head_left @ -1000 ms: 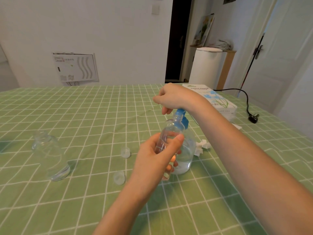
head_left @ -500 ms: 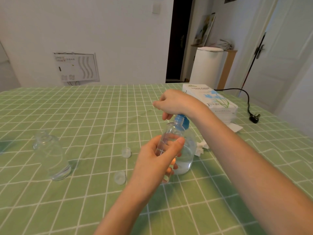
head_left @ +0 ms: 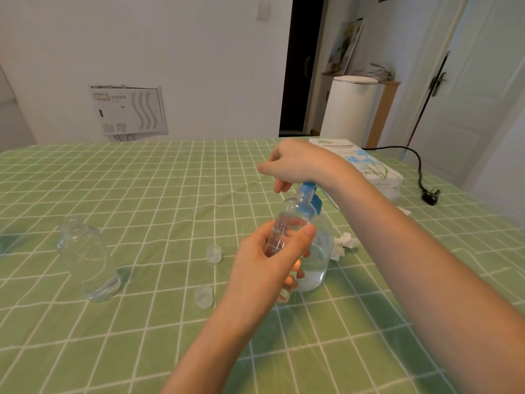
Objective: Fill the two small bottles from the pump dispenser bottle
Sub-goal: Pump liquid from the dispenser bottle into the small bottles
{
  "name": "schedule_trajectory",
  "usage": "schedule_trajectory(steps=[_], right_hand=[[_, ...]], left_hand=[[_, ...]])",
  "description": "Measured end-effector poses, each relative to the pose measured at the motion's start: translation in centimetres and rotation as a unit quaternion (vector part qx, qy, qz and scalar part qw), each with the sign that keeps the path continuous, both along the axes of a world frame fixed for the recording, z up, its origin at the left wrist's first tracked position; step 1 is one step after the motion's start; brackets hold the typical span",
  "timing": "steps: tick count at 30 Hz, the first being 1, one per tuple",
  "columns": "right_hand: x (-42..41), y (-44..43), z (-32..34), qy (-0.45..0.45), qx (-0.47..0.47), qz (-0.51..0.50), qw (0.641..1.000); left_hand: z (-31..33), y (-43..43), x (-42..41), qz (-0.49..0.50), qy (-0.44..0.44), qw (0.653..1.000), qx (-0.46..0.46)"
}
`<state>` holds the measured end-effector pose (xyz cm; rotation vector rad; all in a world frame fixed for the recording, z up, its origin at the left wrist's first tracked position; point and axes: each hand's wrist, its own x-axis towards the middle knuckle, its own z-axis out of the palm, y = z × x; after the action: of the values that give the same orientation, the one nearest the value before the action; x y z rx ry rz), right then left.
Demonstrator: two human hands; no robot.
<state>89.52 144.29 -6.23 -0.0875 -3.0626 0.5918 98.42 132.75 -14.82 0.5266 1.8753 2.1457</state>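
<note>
My left hand (head_left: 267, 268) grips a small clear bottle (head_left: 292, 220), tilted with its open mouth up against the blue pump head (head_left: 308, 187). My right hand (head_left: 298, 163) sits on top of that pump head with curled fingers. The pump dispenser bottle (head_left: 321, 251) stands on the table just behind the held bottle, with a little clear liquid at its bottom. The second clear bottle (head_left: 85, 257) stands uncapped at the left, apart from both hands. Two clear caps (head_left: 213, 254) (head_left: 203, 297) lie between it and my left hand.
A green checked cloth (head_left: 142, 194) covers the table. A tissue box (head_left: 366, 166) lies behind my right wrist, a crumpled tissue (head_left: 345, 243) beside the dispenser. A black cable with a plug (head_left: 430, 191) lies at the far right.
My right hand dropped a little on the pump head, then rose slightly. My left hand keeps the small bottle at the nozzle. The bottle at the left and the caps have not moved.
</note>
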Motion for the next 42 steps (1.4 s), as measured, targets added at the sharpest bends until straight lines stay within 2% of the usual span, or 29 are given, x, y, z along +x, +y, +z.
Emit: schedule_trajectory(steps=[9, 20, 36, 42], right_hand=[[0.1, 0.1, -1.0, -0.021, -0.013, 0.003, 1.0], [0.1, 0.3, 0.5, 0.013, -0.018, 0.015, 1.0], [-0.1, 0.2, -1.1, -0.026, -0.012, 0.004, 1.0], [0.2, 0.1, -1.1, -0.005, -0.032, 0.0, 0.999]], left_hand=[[-0.2, -0.1, 0.1, 0.002, -0.004, 1.0, -0.012], [0.1, 0.1, 0.1, -0.002, 0.004, 1.0, 0.005], [-0.4, 0.0, 0.1, 0.004, -0.002, 1.0, -0.003], [-0.4, 0.1, 0.0, 0.002, 0.006, 1.0, -0.004]])
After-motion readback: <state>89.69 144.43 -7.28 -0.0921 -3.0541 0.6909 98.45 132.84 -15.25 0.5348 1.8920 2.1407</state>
